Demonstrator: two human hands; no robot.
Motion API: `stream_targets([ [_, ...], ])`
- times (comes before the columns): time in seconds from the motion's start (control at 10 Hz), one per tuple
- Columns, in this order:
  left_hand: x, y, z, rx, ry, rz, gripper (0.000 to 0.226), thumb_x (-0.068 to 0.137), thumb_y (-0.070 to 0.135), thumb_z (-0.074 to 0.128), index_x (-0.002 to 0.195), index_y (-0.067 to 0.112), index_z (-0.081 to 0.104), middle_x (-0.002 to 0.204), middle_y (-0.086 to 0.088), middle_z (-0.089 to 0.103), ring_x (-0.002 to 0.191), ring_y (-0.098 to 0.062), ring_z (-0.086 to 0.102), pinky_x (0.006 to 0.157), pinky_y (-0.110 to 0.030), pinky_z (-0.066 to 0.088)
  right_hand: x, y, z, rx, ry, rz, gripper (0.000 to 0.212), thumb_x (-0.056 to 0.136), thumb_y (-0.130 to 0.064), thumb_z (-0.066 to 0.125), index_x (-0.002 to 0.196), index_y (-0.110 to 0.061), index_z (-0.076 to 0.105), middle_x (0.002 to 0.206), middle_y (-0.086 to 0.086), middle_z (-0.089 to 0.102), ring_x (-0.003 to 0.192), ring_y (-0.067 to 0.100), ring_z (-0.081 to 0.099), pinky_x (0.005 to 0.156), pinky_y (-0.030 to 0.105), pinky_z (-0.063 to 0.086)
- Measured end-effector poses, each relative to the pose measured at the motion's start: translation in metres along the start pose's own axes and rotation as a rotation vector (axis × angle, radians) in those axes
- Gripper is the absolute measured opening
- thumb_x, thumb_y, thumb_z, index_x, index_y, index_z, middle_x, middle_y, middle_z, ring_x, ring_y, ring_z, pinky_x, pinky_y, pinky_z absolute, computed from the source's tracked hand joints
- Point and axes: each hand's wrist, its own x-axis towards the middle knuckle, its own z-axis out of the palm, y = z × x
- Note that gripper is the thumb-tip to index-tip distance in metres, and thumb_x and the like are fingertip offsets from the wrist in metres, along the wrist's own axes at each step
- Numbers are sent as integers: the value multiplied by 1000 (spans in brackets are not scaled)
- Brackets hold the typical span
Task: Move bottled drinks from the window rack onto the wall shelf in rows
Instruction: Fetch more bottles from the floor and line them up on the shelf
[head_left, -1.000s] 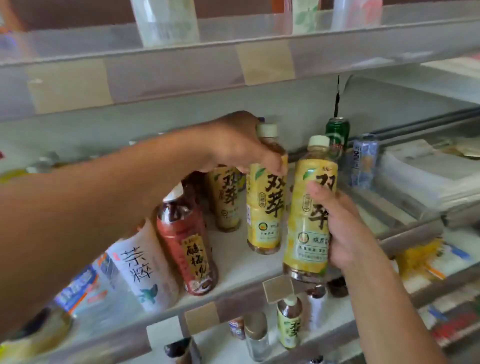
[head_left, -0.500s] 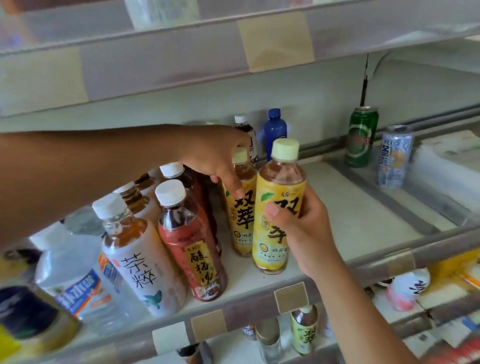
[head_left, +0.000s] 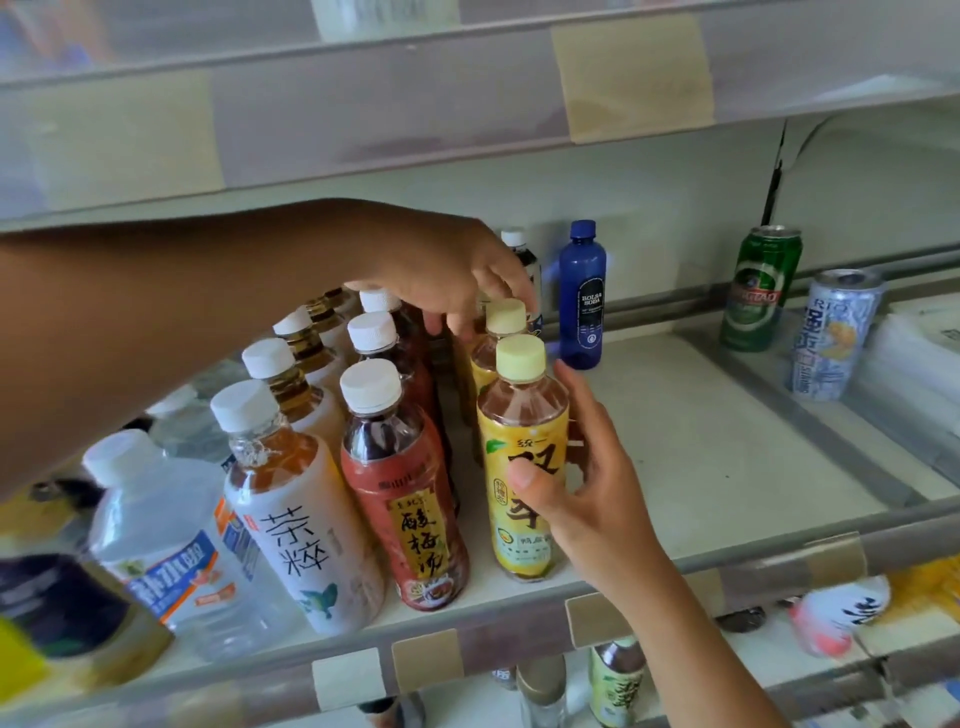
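Observation:
On the wall shelf bottles stand in rows. My right hand grips the front yellow tea bottle, thumb on its label; the bottle stands upright at the shelf's front edge. Right behind it stands a second yellow tea bottle. My left hand reaches over the rows, and its relaxed fingertips touch around that bottle's cap. To the left stand a row of red-label dark drinks and a row of white-label tea bottles.
A water bottle stands at the front left. A blue bottle stands at the back. A green can and a silver can stand at the right. Bare shelf lies right of the yellow bottles. An upper shelf hangs overhead.
My right hand has brought its yellow bottle down onto the shelf in front of the other one. My left hand has loosened from the rear bottle's body and now touches near its cap.

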Motion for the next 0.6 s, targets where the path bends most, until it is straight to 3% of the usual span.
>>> stream_targets([
  [0.1,4,-1,-6,-63,19,-13,49,83,-4,68,109,38,66,112,14,72,58,-5,68,62,-22,51,-1,-2,-6,16,-9,-13,68,80,-43,74,140,-39,44,132,-14,62,120,8,62,96,25,53],
  [0.2,3,1,-6,-163,-7,35,39,90,1,59,105,37,66,109,9,72,76,-12,73,63,-27,54,1,-1,-6,-4,-34,5,56,85,-41,68,138,-37,49,130,-11,65,119,11,64,95,24,53],
  [0.3,-2,3,0,-117,-61,122,23,94,26,64,115,35,66,106,16,70,81,-11,72,65,-28,56,1,0,-8,16,-19,-1,56,86,-45,63,140,-33,51,133,-3,63,122,18,62,100,38,54],
  [0.4,-2,-3,12,31,-42,156,21,87,31,73,103,44,67,96,22,68,67,3,66,69,-24,55,-3,6,-5,-37,11,-7,62,81,-67,63,137,-46,48,136,-6,54,122,15,60,102,44,51],
  [0.5,2,-9,19,129,110,143,27,83,30,78,78,54,67,81,19,73,72,3,66,75,-28,56,-10,13,4,-53,-1,50,74,75,-68,70,139,-51,37,141,-1,45,125,13,57,102,40,51],
  [0.6,2,-10,20,185,131,120,30,82,31,78,74,57,65,76,21,71,80,-5,69,75,-29,56,-12,18,11,-50,-23,54,78,77,-48,76,142,-44,33,142,2,47,125,11,57,100,30,52],
])
